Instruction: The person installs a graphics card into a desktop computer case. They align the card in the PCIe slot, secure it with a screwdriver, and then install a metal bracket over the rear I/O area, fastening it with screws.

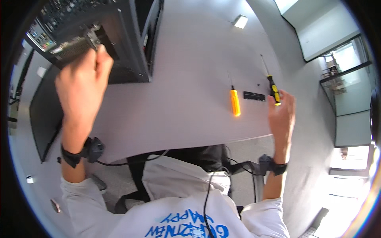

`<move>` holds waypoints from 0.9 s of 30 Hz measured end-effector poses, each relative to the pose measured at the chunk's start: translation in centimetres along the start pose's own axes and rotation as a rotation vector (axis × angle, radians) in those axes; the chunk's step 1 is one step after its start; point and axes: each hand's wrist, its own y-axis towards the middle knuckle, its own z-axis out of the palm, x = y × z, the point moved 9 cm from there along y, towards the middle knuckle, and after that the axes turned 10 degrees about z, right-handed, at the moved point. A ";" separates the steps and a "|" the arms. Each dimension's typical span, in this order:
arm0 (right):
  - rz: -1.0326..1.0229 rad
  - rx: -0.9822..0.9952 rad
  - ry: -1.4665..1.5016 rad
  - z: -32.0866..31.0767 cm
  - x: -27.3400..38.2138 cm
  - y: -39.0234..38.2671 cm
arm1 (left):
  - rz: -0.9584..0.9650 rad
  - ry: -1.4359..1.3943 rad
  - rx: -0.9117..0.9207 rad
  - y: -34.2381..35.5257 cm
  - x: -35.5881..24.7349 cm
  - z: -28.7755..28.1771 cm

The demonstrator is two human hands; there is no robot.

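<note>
My left hand (83, 77) is closed, thumb and forefinger pressed together at a metal bracket (94, 37) on the slot side of a black computer case (129, 47). Whatever lies between those fingertips is too small to make out. At the right of the table, my right hand (283, 111) has its thumb and fingers on either side of the handle end of a black-and-yellow screwdriver (272, 85). That screwdriver's shaft points away from me. Nearby lie an orange-handled screwdriver (235, 103) and a flat black bar (254, 96).
A small white block (240, 21) sits far back on the grey table (190, 75). Beside the case at left stands a dark flat panel (47, 111). Cables (131, 162) run from my wristbands near the table's front edge. A tiny dark piece (258, 84) lies between the tools.
</note>
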 end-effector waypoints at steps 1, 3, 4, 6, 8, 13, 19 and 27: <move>0.013 -0.026 -0.091 0.4 -1.2 0.7 | -0.022 -0.015 0.016 -0.1 0.2 0.1; 0.198 0.106 -0.092 2.5 -4.7 1.4 | -0.029 -0.034 0.011 -0.1 0.2 -0.2; 0.169 0.149 -0.061 3.7 -5.3 1.8 | -0.004 -0.033 -0.004 0.0 0.1 -0.4; 0.146 0.172 -0.102 5.4 -6.6 2.5 | 0.033 -0.004 -0.043 0.1 -0.2 -1.0; 0.158 0.190 0.007 6.9 -8.1 2.7 | 0.059 0.002 -0.029 0.5 -0.4 -0.8; 0.346 0.160 0.132 6.9 -12.7 3.1 | 0.042 -0.038 0.005 0.8 -0.5 -0.8; 0.358 -0.041 0.494 -0.1 -14.9 1.1 | -0.030 -0.163 -0.020 0.6 0.0 -0.6; -0.051 0.274 0.757 -2.2 -2.2 -1.1 | -0.031 -0.179 -0.024 0.8 -0.1 -0.6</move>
